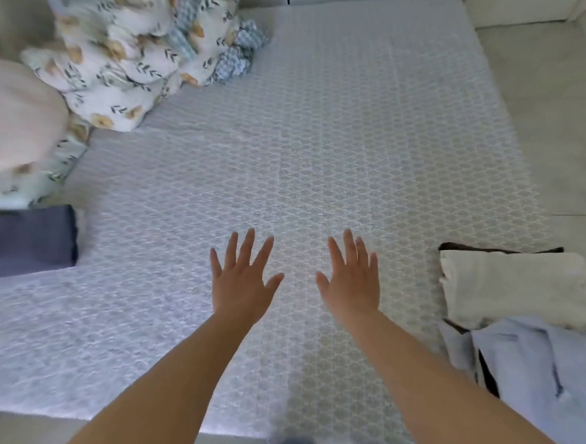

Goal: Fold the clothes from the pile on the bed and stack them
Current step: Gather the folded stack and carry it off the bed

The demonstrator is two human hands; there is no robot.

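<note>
My left hand [243,279] and my right hand [351,280] are stretched out side by side over the middle of the bed [313,134], fingers spread and straight, holding nothing. At the right edge of the bed lies a pile of clothes: a cream-white garment [515,287] on top of something dark, and a crumpled light blue garment [548,377] nearer to me. A folded dark blue garment [25,240] sits at the bed's left edge.
A floral duvet [130,60] is bunched at the far left corner, with a beige pillow [10,112] beside it. The bed has a white patterned cover. Pale floor [553,120] runs along the right side.
</note>
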